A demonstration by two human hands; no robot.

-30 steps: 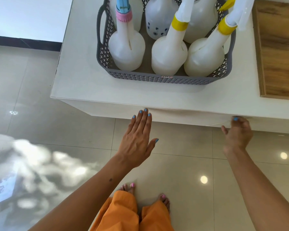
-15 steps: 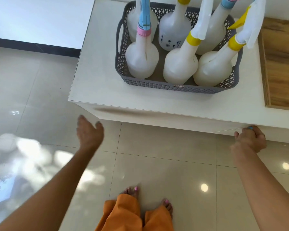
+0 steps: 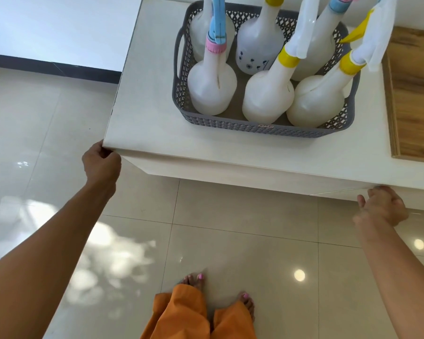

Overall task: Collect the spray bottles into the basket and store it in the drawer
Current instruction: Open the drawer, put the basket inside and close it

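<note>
A grey perforated basket (image 3: 267, 128) stands on the white cabinet top (image 3: 145, 123). It holds several white spray bottles, among them one with a pink collar and blue trigger (image 3: 212, 91) and two with yellow collars (image 3: 267, 99) (image 3: 313, 104). Below the top runs the white drawer front (image 3: 230, 174). My left hand (image 3: 102, 162) is curled around the cabinet's front left corner, fingers tucked under the lip. My right hand (image 3: 382, 206) grips under the front edge at the right, fingertips hidden.
A wooden board (image 3: 414, 94) lies on the cabinet top right of the basket. Glossy beige floor tiles (image 3: 242, 241) stretch in front, where my bare feet and orange trousers (image 3: 181, 314) stand. A dark skirting strip (image 3: 47, 67) runs along the far left wall.
My left hand swung from the middle of the drawer front out to the left and took hold of the front left corner. My right hand stayed under the right edge.
</note>
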